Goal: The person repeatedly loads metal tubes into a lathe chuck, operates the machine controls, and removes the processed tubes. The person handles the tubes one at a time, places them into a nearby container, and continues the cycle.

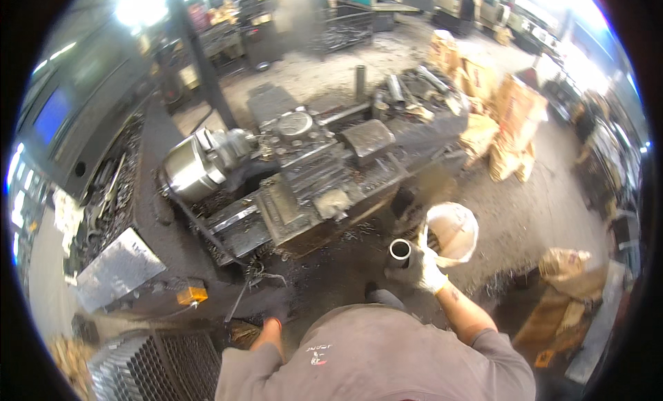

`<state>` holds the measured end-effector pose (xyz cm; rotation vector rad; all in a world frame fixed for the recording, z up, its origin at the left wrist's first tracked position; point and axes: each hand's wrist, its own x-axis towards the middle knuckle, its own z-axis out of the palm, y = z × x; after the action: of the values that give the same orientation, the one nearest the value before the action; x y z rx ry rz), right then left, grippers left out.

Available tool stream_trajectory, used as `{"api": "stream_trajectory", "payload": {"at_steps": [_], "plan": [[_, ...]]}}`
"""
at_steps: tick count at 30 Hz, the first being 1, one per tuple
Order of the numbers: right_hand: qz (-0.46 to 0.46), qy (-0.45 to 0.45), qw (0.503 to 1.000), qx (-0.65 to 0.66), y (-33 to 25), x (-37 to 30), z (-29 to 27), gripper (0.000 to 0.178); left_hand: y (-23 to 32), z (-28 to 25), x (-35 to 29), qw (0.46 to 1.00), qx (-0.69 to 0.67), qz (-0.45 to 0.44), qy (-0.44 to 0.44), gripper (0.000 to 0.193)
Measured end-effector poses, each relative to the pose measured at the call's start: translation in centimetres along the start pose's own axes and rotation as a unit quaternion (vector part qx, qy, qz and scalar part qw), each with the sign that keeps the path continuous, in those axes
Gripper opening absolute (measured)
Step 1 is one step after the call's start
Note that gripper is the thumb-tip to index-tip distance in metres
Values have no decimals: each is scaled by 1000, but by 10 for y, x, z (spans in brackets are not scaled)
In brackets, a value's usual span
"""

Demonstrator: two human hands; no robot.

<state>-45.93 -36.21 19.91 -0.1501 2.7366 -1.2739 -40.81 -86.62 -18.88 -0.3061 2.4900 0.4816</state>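
My right hand (427, 271), in a whitish work glove with a dirty palm, is closed round a short metal tube (400, 253). The tube's round open end faces up. Just beyond that hand stands a white tub or sack-like container (457, 228) with a few metal pieces inside. My left hand (276, 311), at the end of a short visible forearm with an orange-red cuff, is a dark blur against the floor, so its fingers cannot be made out. It is nearest to a hooked metal rod (238, 299) by the machine.
A lathe with a shiny chuck (190, 169) and a grimy carriage (314, 180) spans the middle. Tools lie on its right end. Stacked metal tubes (148, 366) stand lower left, beside an orange box (192, 295). Brown paper sacks (514, 118) and a cardboard-covered pile (552, 318) are right.
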Motion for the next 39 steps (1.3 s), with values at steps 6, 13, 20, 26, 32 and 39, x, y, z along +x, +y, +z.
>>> {"api": "stream_trajectory", "payload": {"at_steps": [6,13,20,26,32,39], "plan": [[-128,-43,991,0,-38,166,16,61,-30,79,-141,922,-291,-256,-6,62],[-255,-50,966,13,-31,268,35,56,10,40,-153,649,-463,-509,325,63],[-305,-270,896,-176,-47,330,-55,34,38,-159,-126,543,-322,-461,624,67],[-534,-224,814,48,-154,383,-77,35,3,-189,-126,634,-234,-390,625,60],[-550,-316,697,-334,-260,458,15,73,-68,-142,-103,714,-249,-212,619,40],[-326,-638,640,-278,-277,524,98,53,2,-45,-48,766,-298,-198,534,31]]}}
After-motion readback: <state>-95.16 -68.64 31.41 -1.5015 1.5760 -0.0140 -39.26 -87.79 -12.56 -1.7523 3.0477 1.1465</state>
